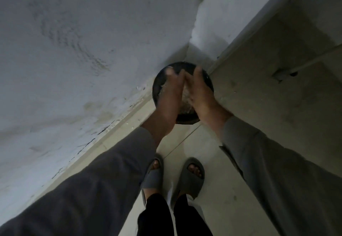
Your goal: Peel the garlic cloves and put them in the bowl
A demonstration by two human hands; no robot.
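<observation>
A dark round container sits on the floor in the corner of the room, seen from above. My left hand and my right hand hover over it, side by side with their fingers roughly straight and motion-blurred. A pale, flaky mass that looks like garlic skins shows between the two palms and inside the container. No whole clove can be made out. Both arms wear long grey sleeves.
A rough white wall fills the left, meeting pale floor tiles along a skirting strewn with small white flakes. My feet in grey slippers stand just behind the container. A ledge and a small fitting lie to the right.
</observation>
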